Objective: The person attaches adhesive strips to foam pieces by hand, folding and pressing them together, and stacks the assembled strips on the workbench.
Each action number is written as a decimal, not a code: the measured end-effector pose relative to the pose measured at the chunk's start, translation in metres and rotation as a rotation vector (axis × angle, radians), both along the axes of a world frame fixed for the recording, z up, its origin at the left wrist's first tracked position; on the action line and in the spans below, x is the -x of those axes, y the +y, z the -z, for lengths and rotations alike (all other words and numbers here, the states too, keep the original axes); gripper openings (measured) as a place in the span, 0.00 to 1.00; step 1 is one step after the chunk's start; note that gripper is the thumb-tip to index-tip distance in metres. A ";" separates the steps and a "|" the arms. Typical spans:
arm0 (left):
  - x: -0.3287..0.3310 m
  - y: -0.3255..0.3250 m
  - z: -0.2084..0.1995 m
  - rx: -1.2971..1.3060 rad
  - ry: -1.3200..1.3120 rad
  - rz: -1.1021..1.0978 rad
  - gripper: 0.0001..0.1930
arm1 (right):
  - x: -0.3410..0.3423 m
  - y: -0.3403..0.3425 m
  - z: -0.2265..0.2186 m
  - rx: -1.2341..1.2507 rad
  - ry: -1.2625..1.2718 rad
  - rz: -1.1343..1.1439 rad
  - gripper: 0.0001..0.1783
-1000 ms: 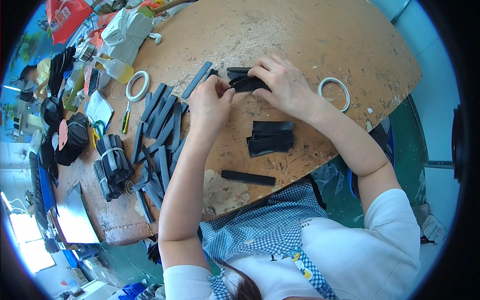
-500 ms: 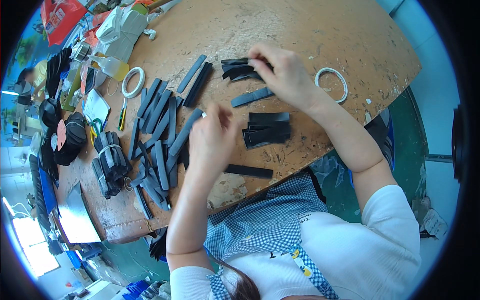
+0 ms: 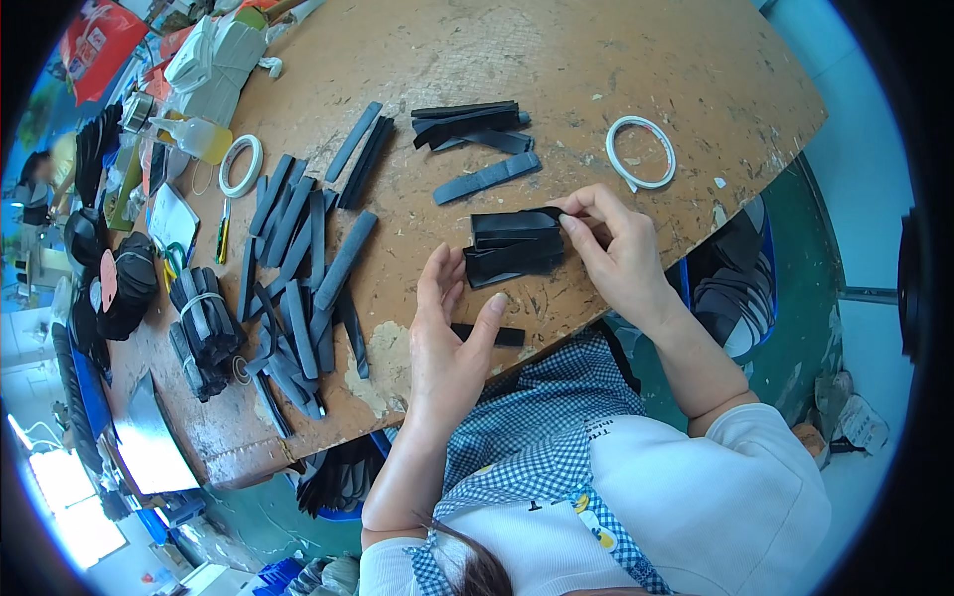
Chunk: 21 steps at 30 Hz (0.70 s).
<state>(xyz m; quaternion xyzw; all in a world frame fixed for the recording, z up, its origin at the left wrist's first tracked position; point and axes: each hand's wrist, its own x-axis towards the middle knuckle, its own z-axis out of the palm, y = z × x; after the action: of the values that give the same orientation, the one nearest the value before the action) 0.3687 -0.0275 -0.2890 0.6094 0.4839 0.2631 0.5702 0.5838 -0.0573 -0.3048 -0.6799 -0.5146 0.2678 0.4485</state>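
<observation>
My right hand [image 3: 621, 258] pinches the right end of the top black strip [image 3: 517, 226] on a short stack of black strips [image 3: 512, 263]. That end is lifted slightly. My left hand [image 3: 447, 343] is at the stack's lower left, thumb and fingers spread, holding nothing. Partly covered by my left thumb, a single black strip [image 3: 509, 337] lies by the table's near edge. Beyond the stack are a grey strip [image 3: 487, 179] and a bunch of black strips [image 3: 462, 121]. A loose heap of dark grey strips [image 3: 298, 238] spreads to the left.
Rolls of white tape lie at the right [image 3: 641, 154] and left [image 3: 240, 166]. Tied bundles of black strips [image 3: 204, 318], a cutter knife [image 3: 224, 230] and a bottle of yellow liquid [image 3: 204, 139] are on the left. A blue bin [image 3: 770, 298] with dark pieces stands below the table's right edge.
My right hand has come back from the far bunch to the nearer stack and pinches its top strip. My left hand has moved right and nearer from the grey heap, its fingers now spread.
</observation>
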 end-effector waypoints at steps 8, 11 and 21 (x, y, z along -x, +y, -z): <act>0.032 -0.021 -0.019 -0.424 0.105 -0.176 0.16 | 0.040 -0.004 -0.038 0.169 0.578 -0.098 0.04; 0.060 -0.031 -0.018 -0.667 0.179 -0.213 0.14 | 0.082 -0.004 -0.032 0.324 0.846 -0.255 0.06; 0.127 -0.042 -0.009 -0.675 0.398 -0.242 0.17 | 0.164 -0.013 -0.015 0.433 0.866 -0.437 0.08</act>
<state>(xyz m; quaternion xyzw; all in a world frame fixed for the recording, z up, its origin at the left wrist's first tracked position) 0.2420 -0.0691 -0.2803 0.7399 0.5396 0.3494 0.1984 0.4197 -0.0706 -0.2894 -0.4609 -0.3450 0.7114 0.4031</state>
